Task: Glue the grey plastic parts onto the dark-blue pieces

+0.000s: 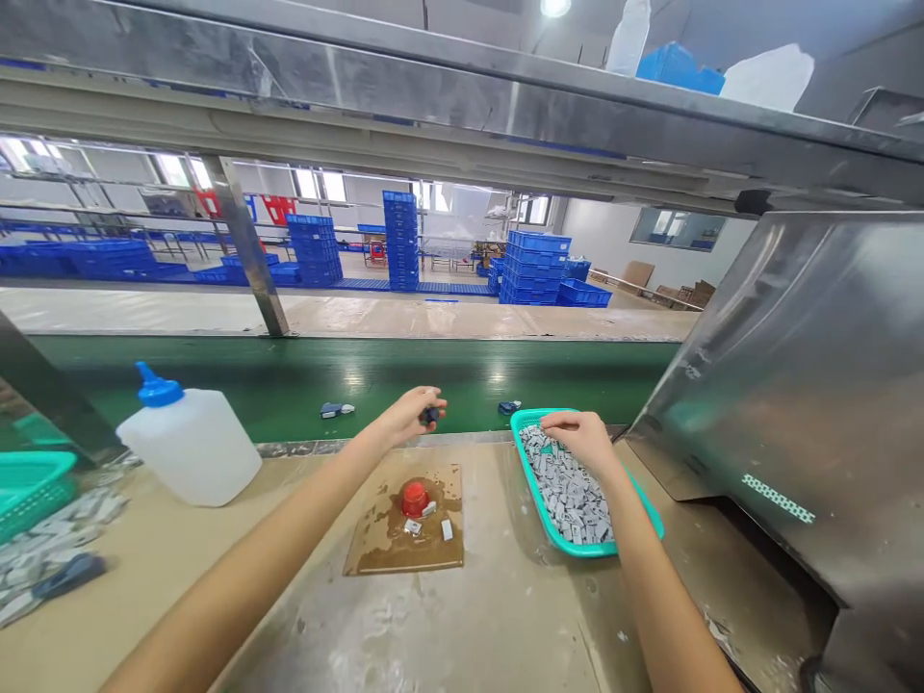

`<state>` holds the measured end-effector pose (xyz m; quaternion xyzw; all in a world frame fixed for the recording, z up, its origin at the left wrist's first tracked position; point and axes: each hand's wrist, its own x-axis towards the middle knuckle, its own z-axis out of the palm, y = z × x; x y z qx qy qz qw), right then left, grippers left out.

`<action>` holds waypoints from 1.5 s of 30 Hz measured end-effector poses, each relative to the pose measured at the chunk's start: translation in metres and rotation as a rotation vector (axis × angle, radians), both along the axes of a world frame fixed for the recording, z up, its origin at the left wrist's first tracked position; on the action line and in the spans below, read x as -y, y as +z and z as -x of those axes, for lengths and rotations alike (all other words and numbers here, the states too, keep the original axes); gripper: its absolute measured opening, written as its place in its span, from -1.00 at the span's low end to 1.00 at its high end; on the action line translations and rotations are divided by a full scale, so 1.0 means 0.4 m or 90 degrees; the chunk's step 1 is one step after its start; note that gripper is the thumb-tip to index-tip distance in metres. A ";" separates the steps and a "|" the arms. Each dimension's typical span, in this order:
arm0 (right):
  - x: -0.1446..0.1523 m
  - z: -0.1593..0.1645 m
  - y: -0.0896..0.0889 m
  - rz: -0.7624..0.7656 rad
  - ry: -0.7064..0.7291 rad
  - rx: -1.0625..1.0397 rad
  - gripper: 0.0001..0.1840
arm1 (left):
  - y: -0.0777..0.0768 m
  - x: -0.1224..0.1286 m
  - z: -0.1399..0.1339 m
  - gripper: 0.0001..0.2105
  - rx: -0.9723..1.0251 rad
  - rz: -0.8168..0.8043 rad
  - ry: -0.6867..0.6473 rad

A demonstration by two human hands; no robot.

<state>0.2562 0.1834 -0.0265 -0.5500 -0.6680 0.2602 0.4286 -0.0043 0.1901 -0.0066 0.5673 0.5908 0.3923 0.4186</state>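
My left hand (413,416) is stretched over the near edge of the green conveyor belt, its fingers closed on a small dark blue part (431,415). Most of that part is covered by the fingers. Over the far end of a turquoise basket (530,481) is my right hand (586,439), fingers pressed together at the pieces; whatever they pinch is hidden. Many small grey plastic pieces (570,496) fill this basket. Between my arms a wet brown board (375,549) lies on the table, carrying a red round cap-like piece (415,498) and several loose light grey pieces (447,529).
Two dark blue parts with light tips (336,410) (509,407) lie on the green belt (289,371). A white bottle with a blue spout (198,448) stands left. Grey pieces and another turquoise basket (36,491) are far left. A metal housing (794,385) borders the right; a metal shelf (433,87) runs overhead.
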 end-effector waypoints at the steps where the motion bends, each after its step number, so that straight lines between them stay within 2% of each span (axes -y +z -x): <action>1: 0.007 0.018 0.005 -0.002 0.013 -0.028 -0.84 | 0.005 0.036 0.015 -0.83 0.038 -0.001 0.002; 3: 0.029 0.073 0.018 -0.009 0.055 -0.098 -0.75 | 0.009 0.107 0.033 -0.78 0.115 0.007 -0.002; 5: 0.063 0.145 0.033 -0.043 0.118 -0.148 -0.81 | 0.009 0.168 0.039 -0.73 0.191 0.035 -0.021; 7: 0.104 0.218 0.045 -0.129 0.180 -0.129 -0.91 | 0.009 0.214 0.039 -0.68 0.209 0.040 -0.028; 10: 0.166 0.297 0.057 -0.246 0.213 -0.041 -0.85 | 0.011 0.256 0.040 -0.72 0.195 0.021 -0.044; 16: 0.231 0.335 0.065 -0.331 0.246 0.102 -0.82 | 0.008 0.281 0.057 -0.80 0.182 -0.003 -0.102; 21: 0.235 0.343 0.055 -0.498 0.261 0.179 -0.81 | 0.004 0.276 0.071 -0.75 0.097 -0.061 -0.072; 24: 0.239 0.349 0.053 -0.549 0.285 0.195 -0.80 | 0.006 0.279 0.076 -0.73 0.050 -0.108 -0.070; 28: 0.238 0.351 0.050 -0.553 0.282 0.184 -0.81 | 0.009 0.282 0.087 -0.73 0.039 -0.086 -0.096; 30: 0.230 0.348 0.040 -0.511 0.271 0.179 -0.83 | 0.005 0.274 0.101 -0.80 0.055 -0.055 -0.115; 32: 0.217 0.342 0.021 -0.436 0.267 0.182 -0.85 | -0.002 0.260 0.122 -0.88 0.083 -0.052 -0.067; 35: 0.197 0.334 -0.017 -0.335 0.278 0.212 -0.84 | -0.016 0.234 0.157 -0.78 0.194 -0.020 0.065; 38: 0.185 0.335 -0.050 -0.298 0.297 0.246 -0.83 | -0.026 0.215 0.176 -0.78 0.365 0.072 0.102; 42: 0.181 0.343 -0.072 -0.302 0.306 0.275 -0.80 | -0.027 0.214 0.175 -0.73 0.467 0.129 0.064; 45: 0.181 0.344 -0.076 -0.309 0.306 0.290 -0.78 | -0.027 0.220 0.173 -0.73 0.436 0.115 0.002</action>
